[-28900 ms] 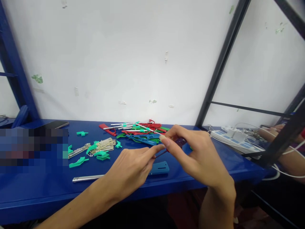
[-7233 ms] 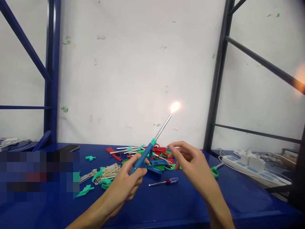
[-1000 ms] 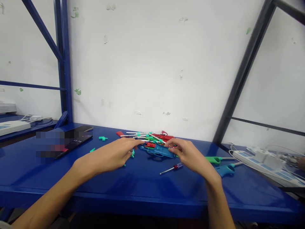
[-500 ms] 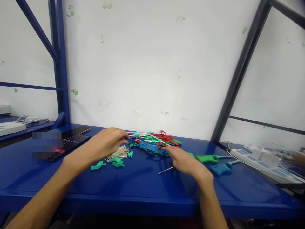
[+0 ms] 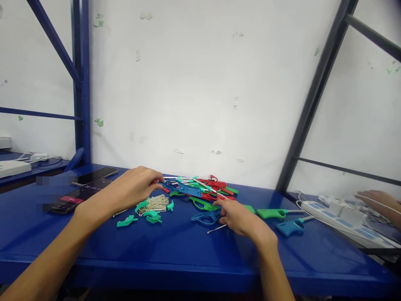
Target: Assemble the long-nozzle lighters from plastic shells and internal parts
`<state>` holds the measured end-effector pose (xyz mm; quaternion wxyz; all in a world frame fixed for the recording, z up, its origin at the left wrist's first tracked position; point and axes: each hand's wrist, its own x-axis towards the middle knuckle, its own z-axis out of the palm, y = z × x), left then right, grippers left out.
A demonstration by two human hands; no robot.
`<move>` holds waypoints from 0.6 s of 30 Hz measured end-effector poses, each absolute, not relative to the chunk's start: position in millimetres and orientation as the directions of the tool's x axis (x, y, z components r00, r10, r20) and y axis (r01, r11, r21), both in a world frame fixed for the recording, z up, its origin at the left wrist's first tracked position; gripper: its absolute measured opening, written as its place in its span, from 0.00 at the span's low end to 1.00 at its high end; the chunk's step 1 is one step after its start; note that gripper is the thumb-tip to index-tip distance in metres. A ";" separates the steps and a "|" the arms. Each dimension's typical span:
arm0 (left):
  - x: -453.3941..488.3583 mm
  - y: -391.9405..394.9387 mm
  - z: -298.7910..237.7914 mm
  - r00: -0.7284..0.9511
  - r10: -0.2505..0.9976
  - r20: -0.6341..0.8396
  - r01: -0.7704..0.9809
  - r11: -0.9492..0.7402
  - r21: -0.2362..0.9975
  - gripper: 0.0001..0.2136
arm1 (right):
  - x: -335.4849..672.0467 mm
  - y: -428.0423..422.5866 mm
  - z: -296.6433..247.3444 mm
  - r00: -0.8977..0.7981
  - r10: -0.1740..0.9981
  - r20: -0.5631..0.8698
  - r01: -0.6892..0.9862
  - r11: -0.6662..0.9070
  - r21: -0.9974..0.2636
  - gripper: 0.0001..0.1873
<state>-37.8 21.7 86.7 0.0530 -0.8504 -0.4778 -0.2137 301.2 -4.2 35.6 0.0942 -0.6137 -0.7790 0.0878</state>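
My left hand reaches to the left edge of a pile of red, green and blue lighter parts. Its fingertips are pinched together there, and what they hold is hidden. My right hand lies lower on the blue bench, fingers closed on the rear end of a blue lighter shell that lies apart from the pile. A small screwdriver lies just under that hand. A bundle of metal parts and loose green pieces sit below my left hand.
Two phones lie at the left. A green lighter and a blue lighter lie right of my right hand. A white power strip and another person's hand are at far right. Rack posts rise at both sides.
My right hand has pulled a blue shell out of the pile toward me. My left hand stays at the pile's left edge. The view has shifted slightly.
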 end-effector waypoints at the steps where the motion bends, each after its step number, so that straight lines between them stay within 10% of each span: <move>1: -36.5 21.2 86.7 0.460 0.790 0.404 0.830 -0.545 0.119 0.16 | 301.8 -3.5 34.9 -0.231 0.972 0.037 0.940 0.233 -0.251 0.26; 18: -5.3 21.6 65.8 0.516 0.794 0.323 0.809 -0.575 0.123 0.21 | 319.9 -23.7 59.9 -0.259 0.917 0.302 0.899 0.344 -0.272 0.17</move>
